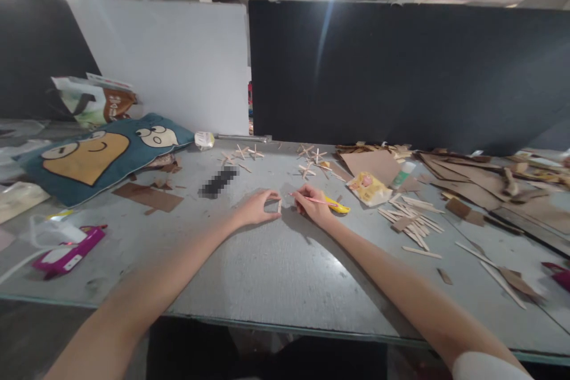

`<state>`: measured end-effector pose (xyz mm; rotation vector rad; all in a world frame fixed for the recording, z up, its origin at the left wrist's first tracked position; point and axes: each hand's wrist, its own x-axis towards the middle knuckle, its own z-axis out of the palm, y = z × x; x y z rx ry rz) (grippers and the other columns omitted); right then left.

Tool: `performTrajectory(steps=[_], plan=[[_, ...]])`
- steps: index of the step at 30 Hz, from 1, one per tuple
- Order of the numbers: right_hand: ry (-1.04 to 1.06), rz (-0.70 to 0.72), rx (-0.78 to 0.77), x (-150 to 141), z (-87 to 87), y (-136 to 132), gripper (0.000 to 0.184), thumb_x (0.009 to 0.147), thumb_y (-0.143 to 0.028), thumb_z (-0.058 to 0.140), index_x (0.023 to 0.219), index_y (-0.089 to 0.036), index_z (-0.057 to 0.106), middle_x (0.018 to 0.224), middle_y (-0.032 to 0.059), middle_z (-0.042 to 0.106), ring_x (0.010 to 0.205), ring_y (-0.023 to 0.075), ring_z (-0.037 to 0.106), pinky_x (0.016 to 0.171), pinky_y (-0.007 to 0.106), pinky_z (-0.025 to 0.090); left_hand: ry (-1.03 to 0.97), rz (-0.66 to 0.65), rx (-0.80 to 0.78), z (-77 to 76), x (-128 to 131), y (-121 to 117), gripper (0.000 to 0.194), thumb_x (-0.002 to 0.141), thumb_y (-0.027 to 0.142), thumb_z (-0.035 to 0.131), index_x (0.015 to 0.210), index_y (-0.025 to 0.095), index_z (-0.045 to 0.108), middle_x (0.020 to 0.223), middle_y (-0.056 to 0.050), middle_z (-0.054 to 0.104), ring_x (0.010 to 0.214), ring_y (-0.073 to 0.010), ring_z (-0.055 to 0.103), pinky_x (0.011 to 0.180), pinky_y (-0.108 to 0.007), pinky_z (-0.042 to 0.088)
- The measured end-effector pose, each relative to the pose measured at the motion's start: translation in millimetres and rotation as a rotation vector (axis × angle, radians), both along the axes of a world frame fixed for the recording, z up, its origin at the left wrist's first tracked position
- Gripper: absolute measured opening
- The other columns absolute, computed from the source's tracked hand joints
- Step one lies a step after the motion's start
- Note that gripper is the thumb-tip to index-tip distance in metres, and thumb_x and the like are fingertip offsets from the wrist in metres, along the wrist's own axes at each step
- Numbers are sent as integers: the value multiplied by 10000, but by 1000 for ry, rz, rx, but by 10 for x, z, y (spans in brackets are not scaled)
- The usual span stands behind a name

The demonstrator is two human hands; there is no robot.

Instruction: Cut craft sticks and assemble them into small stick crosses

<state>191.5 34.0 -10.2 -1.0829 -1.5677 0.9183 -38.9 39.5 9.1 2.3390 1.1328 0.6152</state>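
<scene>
My left hand (257, 208) rests on the grey table (267, 267) with thumb and fingers curled, pinching a small pale wooden stick piece (279, 206) upright at its fingertips. My right hand (312, 205) sits just to its right, fingers closed round a thin pink pencil (312, 199) that points left toward the stick piece. A yellow object (337, 206) lies right behind my right hand. Both hands nearly touch over the middle of the table.
Loose wooden sticks (412, 219) lie to the right, star-shaped stick pieces (312, 160) at the back. Cardboard scraps (472, 184) pile at the right. A yellow snack packet (369, 188), a blue cartoon cushion (98, 157), a magenta box (66, 252) and a brown card (146, 196) surround the space.
</scene>
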Motion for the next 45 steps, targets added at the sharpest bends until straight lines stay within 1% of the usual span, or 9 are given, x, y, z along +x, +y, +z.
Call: performTrajectory(steps=[4, 9, 11, 15, 20, 26, 32, 40, 45], plan=[[-16, 44, -37, -14, -6, -9, 402, 815, -589, 696, 889, -201, 626, 553, -16, 626, 452, 137, 552, 456, 250, 419, -5, -2, -7, -3, 5, 3, 600, 829, 449, 757, 1340, 227, 535, 1423, -129, 664, 1369, -323, 582, 1132, -472, 443], [-9, 47, -34, 1, 7, 33, 443, 774, -590, 716, 953, -185, 697, 572, -17, 639, 474, 140, 567, 473, 252, 451, -10, 3, -4, -14, 15, 19, 614, 813, 401, 763, 1343, 213, 518, 1415, -134, 668, 1356, -316, 592, 1126, -460, 442], [-4, 39, -31, 2, 1, 47, 443, 784, -606, 707, 921, -185, 712, 562, -10, 639, 473, 143, 564, 469, 257, 451, 7, 6, 9, -12, 17, 19, 605, 821, 425, 758, 1338, 216, 523, 1410, -131, 672, 1365, -315, 584, 1127, -458, 438], [-5, 33, -46, -13, -27, 70, 464, 796, -652, 692, 761, -190, 678, 501, 4, 618, 415, 137, 528, 416, 254, 419, 21, 8, 30, -15, 15, 13, 590, 834, 458, 752, 1330, 222, 536, 1415, -130, 669, 1373, -320, 574, 1126, -459, 434], [-13, 71, -54, -35, -22, 56, 448, 778, -633, 733, 852, -199, 652, 553, 6, 675, 401, 137, 551, 393, 241, 428, 24, 11, 38, -35, 13, 17, 596, 834, 446, 755, 1346, 234, 535, 1422, -124, 662, 1357, -318, 587, 1116, -462, 445], [-58, 132, -44, -37, -6, 34, 388, 844, -569, 683, 795, -186, 650, 592, 26, 697, 396, 113, 544, 394, 224, 411, 44, 13, 50, -37, 18, 20, 598, 842, 450, 749, 1349, 218, 532, 1424, -137, 659, 1368, -325, 573, 1119, -469, 444], [-97, 136, -18, -25, -34, 60, 357, 871, -533, 662, 777, -191, 622, 631, 42, 717, 403, 109, 537, 410, 227, 418, 39, 5, 49, -24, 16, 4, 571, 852, 461, 736, 1336, 233, 536, 1421, -132, 662, 1368, -323, 575, 1117, -463, 446], [-127, 136, -3, -31, -35, 60, 365, 867, -555, 650, 788, -199, 621, 617, 34, 707, 413, 123, 532, 424, 244, 423, 21, -6, 38, -22, 17, -9, 555, 849, 436, 734, 1322, 219, 540, 1406, -144, 670, 1363, -323, 583, 1119, -465, 446], [-142, 135, 6, -29, -14, 47, 339, 871, -526, 654, 784, -199, 629, 629, 44, 714, 431, 132, 545, 444, 256, 442, 37, 3, 54, -14, 21, -12, 533, 848, 441, 735, 1302, 233, 551, 1409, -130, 668, 1359, -314, 585, 1113, -452, 448]])
